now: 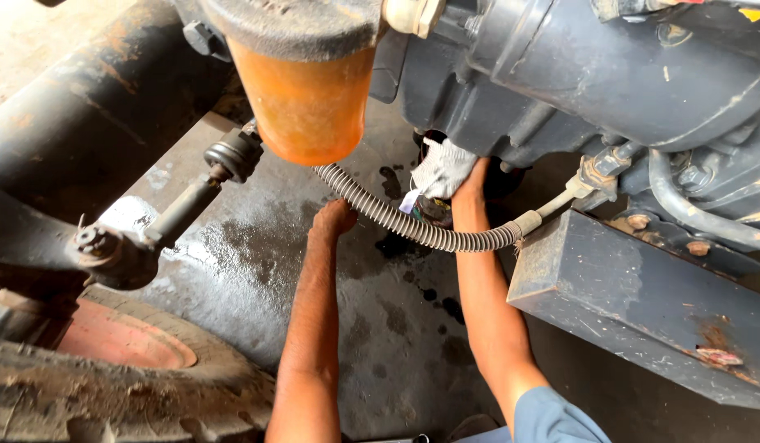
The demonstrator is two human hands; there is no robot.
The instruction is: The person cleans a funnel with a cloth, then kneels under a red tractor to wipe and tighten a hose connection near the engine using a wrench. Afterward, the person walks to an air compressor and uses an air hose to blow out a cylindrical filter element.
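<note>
Right hand (pixel 470 184) grip closed on white rag (pixel 442 168), left hand (pixel 332 218) under ribbed hose (pixel 413 227)

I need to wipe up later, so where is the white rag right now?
In the head view the white rag is centre frame, under the dark engine housing, just above the corrugated hose. The right hand presses against it.

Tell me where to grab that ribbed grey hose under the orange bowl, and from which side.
Judging from its pose, grip the corrugated hose at its sagging middle span, coming from below and in front. That stretch hangs free in open air over the stained concrete floor, while its upper end hides behind the orange bowl and its other end is fixed at a fitting. The ribs should resist slipping.
</note>
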